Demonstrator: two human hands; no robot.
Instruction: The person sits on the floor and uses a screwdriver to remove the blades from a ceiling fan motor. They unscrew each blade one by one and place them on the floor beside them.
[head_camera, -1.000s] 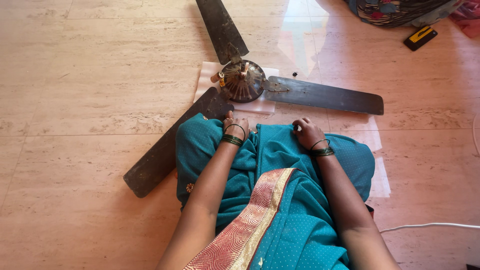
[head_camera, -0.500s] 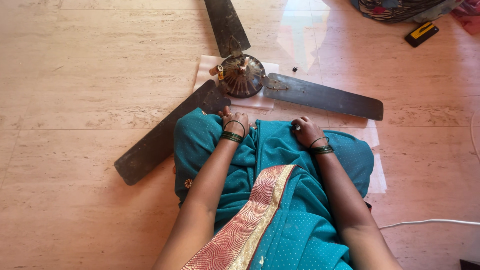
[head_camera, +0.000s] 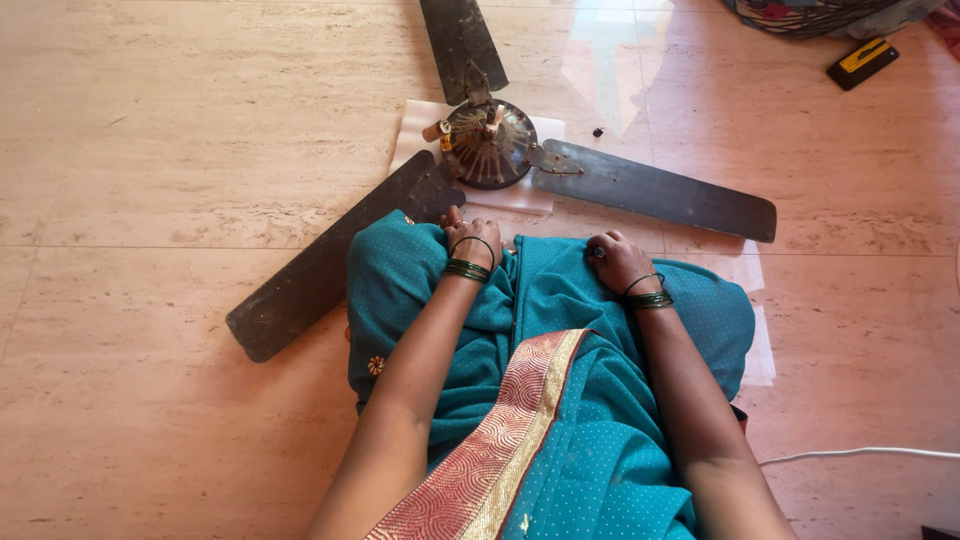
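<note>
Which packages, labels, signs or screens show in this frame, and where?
No screens or signs in view.
Small black and yellow object: flat, oblong, on the floor at top right; too small to tell whether the yellow part is a label.
White sheet: rectangular, plain, lying on the floor under the ceiling fan hub; not a package.

Fan hub (head_camera: 490, 145) & blades (head_camera: 655, 190) block front; floor (head_camera: 150, 130) left open.
</note>
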